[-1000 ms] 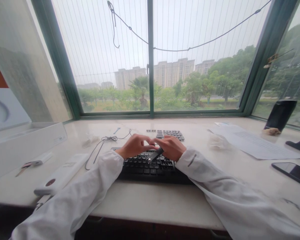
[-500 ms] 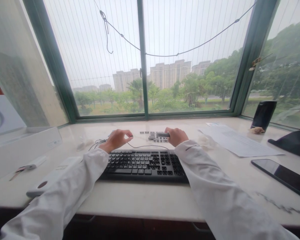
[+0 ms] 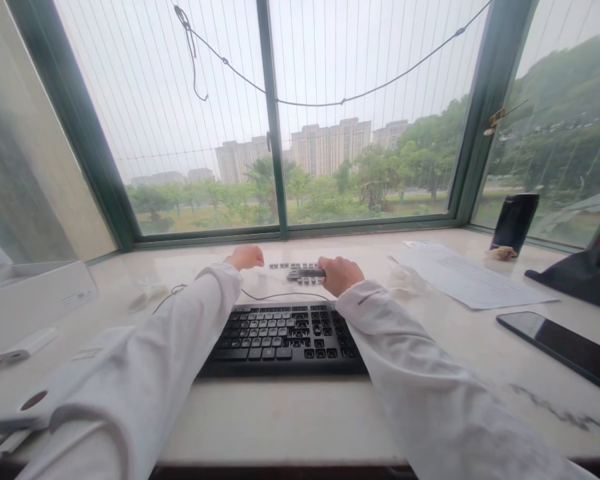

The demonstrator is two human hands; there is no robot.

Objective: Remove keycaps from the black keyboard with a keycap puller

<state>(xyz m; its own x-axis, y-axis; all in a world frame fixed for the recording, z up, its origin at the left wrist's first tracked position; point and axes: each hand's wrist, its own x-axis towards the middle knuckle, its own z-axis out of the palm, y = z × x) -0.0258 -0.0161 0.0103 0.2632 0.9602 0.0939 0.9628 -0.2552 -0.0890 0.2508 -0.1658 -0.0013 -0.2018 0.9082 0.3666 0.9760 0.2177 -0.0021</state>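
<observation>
My right hand is closed around a small dark stick-shaped tool over the loose black keycaps lined up behind the black keyboard, while my left hand sits curled beside them, can't tell if it's holding anything.

We see a black keyboard with white lettering near the front edge of the pale, cream-white table, which shows faint grey veining toward its right corner. Both our sleeves are white. Loose grey keycaps lie toward the back edge, a thin black cable before them. A black phone and white paper lie on the right side; the window frame is dark green.
</observation>
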